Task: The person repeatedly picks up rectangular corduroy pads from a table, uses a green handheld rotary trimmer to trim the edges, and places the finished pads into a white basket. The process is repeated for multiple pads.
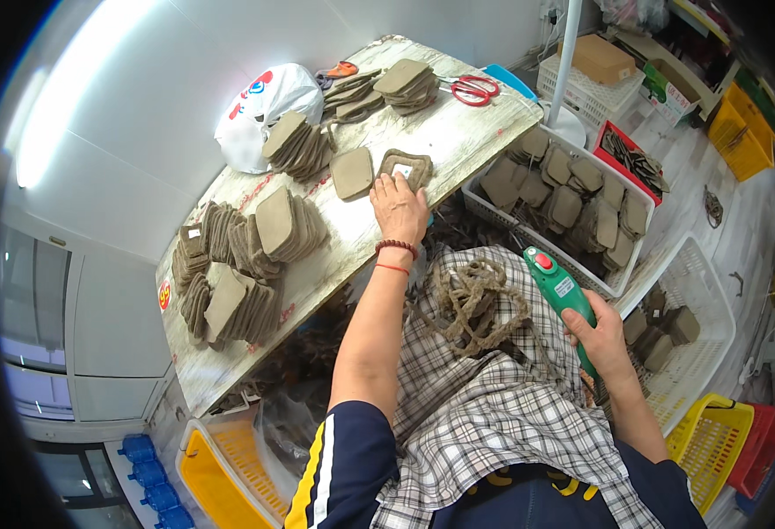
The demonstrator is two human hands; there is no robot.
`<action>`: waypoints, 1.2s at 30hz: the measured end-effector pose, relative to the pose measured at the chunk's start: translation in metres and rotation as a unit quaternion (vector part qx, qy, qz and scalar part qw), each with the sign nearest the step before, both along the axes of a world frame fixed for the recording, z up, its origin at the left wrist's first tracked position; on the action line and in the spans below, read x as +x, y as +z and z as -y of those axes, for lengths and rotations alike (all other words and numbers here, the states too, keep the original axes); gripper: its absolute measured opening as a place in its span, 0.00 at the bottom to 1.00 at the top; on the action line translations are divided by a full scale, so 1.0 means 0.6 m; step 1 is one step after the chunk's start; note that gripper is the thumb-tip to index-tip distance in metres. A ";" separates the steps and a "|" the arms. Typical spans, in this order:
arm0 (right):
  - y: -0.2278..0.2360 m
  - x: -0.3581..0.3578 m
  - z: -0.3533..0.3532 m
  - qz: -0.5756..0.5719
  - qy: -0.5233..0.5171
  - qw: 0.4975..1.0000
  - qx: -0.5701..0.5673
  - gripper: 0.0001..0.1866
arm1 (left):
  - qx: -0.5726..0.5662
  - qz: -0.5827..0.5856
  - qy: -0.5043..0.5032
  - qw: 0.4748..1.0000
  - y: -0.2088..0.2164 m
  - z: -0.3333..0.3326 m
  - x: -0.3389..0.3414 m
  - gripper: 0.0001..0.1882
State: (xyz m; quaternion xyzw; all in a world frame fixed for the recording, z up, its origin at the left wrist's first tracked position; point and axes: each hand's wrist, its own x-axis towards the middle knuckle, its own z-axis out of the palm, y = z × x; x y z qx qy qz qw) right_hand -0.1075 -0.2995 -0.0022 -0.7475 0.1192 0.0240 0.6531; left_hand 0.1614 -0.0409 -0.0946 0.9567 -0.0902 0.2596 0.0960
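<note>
My left hand [399, 210] reaches over the table with its fingers stretched out, lying on the near edge of a brown-grey padded fabric piece [418, 167] with a small white label. Just left of it is a plain, flat fabric piece [352, 174] of similar shape. My right hand [600, 338] is wrapped round a green handheld power tool [556, 286] with a red button, held off the table at the right. Its working tip is too small to make out. A tangle of fuzzy brown strips [480, 304] rests on the checked cloth [440, 388] over my lap.
Stacks of fabric pieces [292, 225] stand along the table [361, 242]. Red-handled scissors [474, 90] and a white plastic bag [268, 110] lie at its far side. White crates [616, 282] of pieces stand at right, a yellow basket [711, 445] nearer, an orange-yellow crate [220, 480] at lower left.
</note>
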 end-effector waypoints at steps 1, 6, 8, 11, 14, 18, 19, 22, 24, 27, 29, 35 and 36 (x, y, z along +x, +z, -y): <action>-0.001 0.000 0.000 -0.003 -0.001 1.000 -0.001 0.22 | 0.030 -0.004 -0.006 1.000 0.008 0.000 0.002 0.25; -0.016 0.004 -0.005 0.000 0.001 1.000 0.001 0.21 | 0.111 -0.064 -0.090 0.988 0.047 -0.032 0.021 0.22; -0.010 0.010 -0.011 -0.003 0.004 1.000 -0.003 0.21 | 0.051 -0.049 -0.123 0.990 0.058 -0.057 0.011 0.22; -0.004 0.017 -0.019 0.010 -0.008 1.000 -0.010 0.20 | -0.233 -0.059 -0.133 0.961 0.053 -0.060 -0.015 0.20; 0.002 0.021 -0.028 0.025 -0.033 0.999 -0.016 0.21 | -0.749 -0.127 -0.239 0.605 0.071 -0.001 -0.079 0.19; 0.008 0.028 -0.045 0.064 -0.053 0.996 -0.035 0.23 | -0.904 -0.136 -0.207 0.347 0.123 0.075 -0.169 0.18; 0.012 0.027 -0.048 0.060 -0.050 0.996 -0.032 0.24 | -0.919 -0.141 -0.193 0.313 0.129 0.088 -0.177 0.18; 0.020 0.021 -0.058 0.088 -0.052 0.994 -0.039 0.22 | -0.949 -0.152 -0.165 0.221 0.136 0.112 -0.190 0.19; 0.031 0.013 -0.060 0.075 -0.043 0.995 -0.040 0.22 | -0.958 -0.152 -0.170 0.177 0.138 0.119 -0.189 0.19; 0.034 0.005 -0.063 0.069 -0.043 0.996 -0.030 0.24 | -0.960 -0.144 -0.176 0.161 0.136 0.130 -0.190 0.19; 0.036 0.002 -0.063 0.065 -0.044 0.997 -0.023 0.24 | -0.961 -0.143 -0.182 0.153 0.134 0.137 -0.195 0.19; 0.039 0.002 -0.064 0.087 -0.056 0.994 -0.026 0.24 | -0.953 -0.181 -0.175 0.169 0.131 0.149 -0.210 0.19; 0.043 0.002 -0.063 0.085 -0.058 0.994 -0.029 0.24 | -0.951 -0.186 -0.176 0.175 0.129 0.151 -0.214 0.18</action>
